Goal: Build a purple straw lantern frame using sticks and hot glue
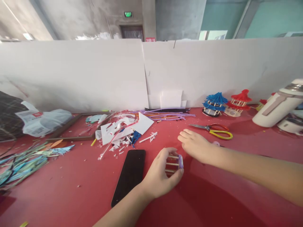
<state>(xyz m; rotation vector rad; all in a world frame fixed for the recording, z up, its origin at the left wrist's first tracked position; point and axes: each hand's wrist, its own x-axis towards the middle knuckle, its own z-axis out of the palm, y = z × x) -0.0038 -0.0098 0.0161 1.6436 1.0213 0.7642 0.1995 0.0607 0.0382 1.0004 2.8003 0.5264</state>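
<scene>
The stick frame point(180, 161) is in your left hand point(157, 176), just above or on the red table point(208, 201); you cannot tell which. It lies on its side, purple end toward your right, your fingers and thumb clamped around it. Your right hand point(195, 145) is just beyond it, palm down, its fingers stretched out and slightly apart, gripping nothing you can see. Near your left hand, on its left, lies the phone point(129, 176). Beyond your right hand are the scissors point(208, 127), with red and yellow handles. Farther out you have paper scraps point(118, 130), purple stems point(165, 115), the blue pagoda point(215, 104), the red pagoda point(238, 102) and a tilted flask point(276, 104).
</scene>
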